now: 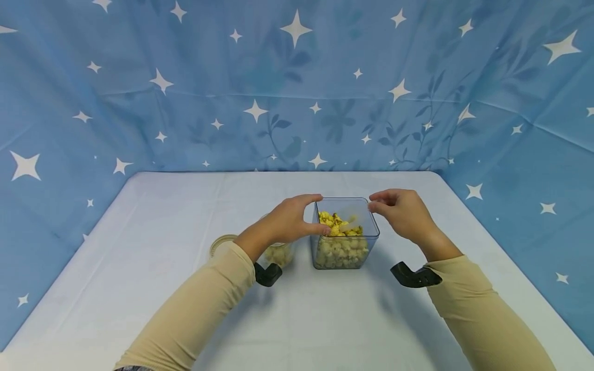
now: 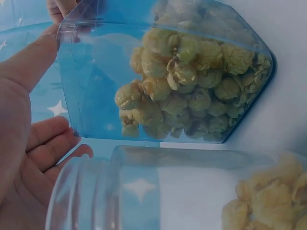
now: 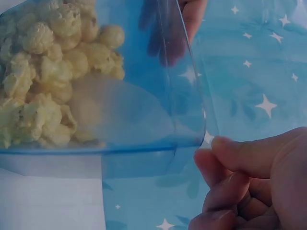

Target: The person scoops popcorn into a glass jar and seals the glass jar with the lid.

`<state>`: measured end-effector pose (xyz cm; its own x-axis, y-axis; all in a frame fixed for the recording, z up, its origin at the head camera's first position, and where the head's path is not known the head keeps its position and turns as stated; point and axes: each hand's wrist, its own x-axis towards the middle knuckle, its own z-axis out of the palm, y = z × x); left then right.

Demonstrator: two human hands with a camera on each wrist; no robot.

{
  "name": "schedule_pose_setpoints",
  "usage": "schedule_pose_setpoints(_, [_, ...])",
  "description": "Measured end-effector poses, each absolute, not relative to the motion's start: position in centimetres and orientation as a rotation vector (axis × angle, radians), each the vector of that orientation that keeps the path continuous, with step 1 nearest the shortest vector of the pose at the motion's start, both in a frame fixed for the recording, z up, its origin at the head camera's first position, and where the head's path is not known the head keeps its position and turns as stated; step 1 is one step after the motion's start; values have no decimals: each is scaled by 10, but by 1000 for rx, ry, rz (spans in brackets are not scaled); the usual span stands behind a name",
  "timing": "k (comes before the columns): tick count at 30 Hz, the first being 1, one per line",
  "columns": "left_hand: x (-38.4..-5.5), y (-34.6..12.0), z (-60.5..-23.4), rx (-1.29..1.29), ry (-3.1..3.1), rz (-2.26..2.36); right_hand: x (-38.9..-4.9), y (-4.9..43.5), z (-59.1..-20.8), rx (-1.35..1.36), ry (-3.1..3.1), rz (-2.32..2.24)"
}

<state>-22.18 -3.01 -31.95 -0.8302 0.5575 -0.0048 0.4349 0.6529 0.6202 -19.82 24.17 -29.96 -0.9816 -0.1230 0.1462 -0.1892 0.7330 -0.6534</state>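
A clear, open-topped square plastic container (image 1: 341,252) stands on the table, partly filled with yellow popcorn (image 2: 192,86). My left hand (image 1: 287,219) spans its left side, thumb at the near rim and fingertips at the far corner. At the right rim corner, my right hand (image 1: 401,211) pinches with thumb and forefinger, the other fingers curled. A frosted, rounded translucent piece (image 3: 129,110) shows against the popcorn inside. Beside the container, partly behind my left wrist, is a clear jar (image 2: 139,187) with popcorn in its lower part.
A gold-rimmed round lid (image 1: 223,241) lies on the white table (image 1: 297,319) left of the jar, partly covered by my left forearm. Behind the table hangs a blue curtain (image 1: 278,62) with white stars. A black wrist mount (image 1: 415,275) sits below my right wrist.
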Motion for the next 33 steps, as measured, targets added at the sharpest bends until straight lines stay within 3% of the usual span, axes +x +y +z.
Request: schedule_pose_setpoints(33, [-220,-30,-317,770,2664,947,-199,238,-315,212,-2763,1430])
